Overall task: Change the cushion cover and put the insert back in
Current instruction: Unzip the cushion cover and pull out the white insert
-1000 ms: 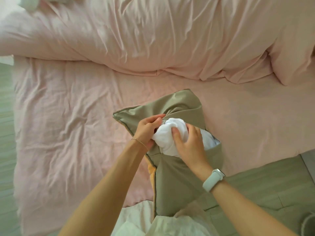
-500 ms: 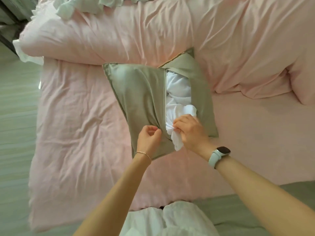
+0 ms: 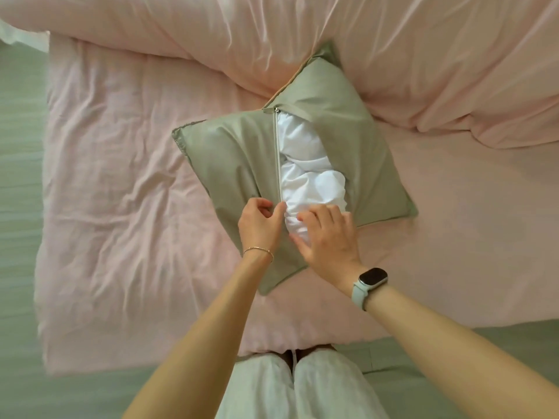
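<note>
An olive-green cushion cover (image 3: 230,158) lies flat on the pink bed, its zipper open from top to bottom. A crumpled white insert (image 3: 311,176) shows through the gap. The zipper pull (image 3: 276,110) sits at the far end of the opening. My left hand (image 3: 260,228) pinches the left edge of the cover beside the zipper at the near end. My right hand (image 3: 328,237) lies with spread fingers on the insert's near end, pressing it at the opening.
A rumpled pink duvet (image 3: 393,49) is heaped along the far side of the bed, touching the cover's far corner. The pink sheet (image 3: 121,192) stretches to the left. Grey-green floor (image 3: 18,207) borders the bed on the left and near side.
The cushion went from bunched near my body to lying flat on the bed with the opening spread. My right hand has flattened onto the insert; my left hand stays at the zipper edge.
</note>
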Demonstrator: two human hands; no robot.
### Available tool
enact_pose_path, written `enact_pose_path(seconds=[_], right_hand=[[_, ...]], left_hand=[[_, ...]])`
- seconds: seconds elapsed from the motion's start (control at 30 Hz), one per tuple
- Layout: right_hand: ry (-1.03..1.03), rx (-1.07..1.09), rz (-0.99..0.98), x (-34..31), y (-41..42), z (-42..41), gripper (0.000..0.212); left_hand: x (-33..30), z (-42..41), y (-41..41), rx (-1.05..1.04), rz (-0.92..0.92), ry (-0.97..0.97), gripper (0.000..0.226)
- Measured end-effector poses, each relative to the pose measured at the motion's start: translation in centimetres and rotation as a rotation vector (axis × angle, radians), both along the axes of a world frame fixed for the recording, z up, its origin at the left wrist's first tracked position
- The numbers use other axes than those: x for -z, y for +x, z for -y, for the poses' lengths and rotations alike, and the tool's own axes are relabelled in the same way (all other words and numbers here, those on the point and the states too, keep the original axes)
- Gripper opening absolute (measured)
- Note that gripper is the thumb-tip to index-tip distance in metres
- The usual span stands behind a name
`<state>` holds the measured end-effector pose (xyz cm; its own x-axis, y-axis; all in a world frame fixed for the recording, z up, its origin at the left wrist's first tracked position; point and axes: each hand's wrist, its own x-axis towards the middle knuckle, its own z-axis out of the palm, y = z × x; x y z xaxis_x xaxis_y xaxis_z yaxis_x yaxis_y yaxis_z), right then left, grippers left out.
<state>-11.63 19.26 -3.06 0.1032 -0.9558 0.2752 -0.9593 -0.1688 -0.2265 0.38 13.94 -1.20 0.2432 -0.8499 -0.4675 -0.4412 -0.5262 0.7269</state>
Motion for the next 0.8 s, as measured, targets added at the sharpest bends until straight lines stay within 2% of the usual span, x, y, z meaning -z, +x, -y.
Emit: enact_pose_path(seconds=[0.13, 0.3, 0.4, 0.53, 0.8], right_hand=[[0.055, 0.058, -0.093, 2.2, -0.8, 0.1, 0.049], [-0.066, 0.006, -0.179, 4.5, -1.9, 1.6, 0.035], [-0.121, -0.031, -0.083, 4.5, -2.9, 1.9, 0.021], [-0.051, -0.067, 0.112, 3.2, -2.9, 2.0, 0.014], [0.169, 0.229, 0.340, 1.9, 1.4, 1.7, 0.025]], left_hand=[[1.5, 0.4, -0.3, -0.041, 0.042, 0.006, 0.031], [2.4, 0.7, -0.2, -0.060, 0.069, -0.042, 0.032], [2.3, 0.4, 0.0, -0.030, 0.053, -0.068, 0.028], [2.0, 0.0, -0.2, -0.011, 0.046, -0.090, 0.027], [1.8, -0.8, -1.3, -0.145, 0.081, -0.151, 0.040]])
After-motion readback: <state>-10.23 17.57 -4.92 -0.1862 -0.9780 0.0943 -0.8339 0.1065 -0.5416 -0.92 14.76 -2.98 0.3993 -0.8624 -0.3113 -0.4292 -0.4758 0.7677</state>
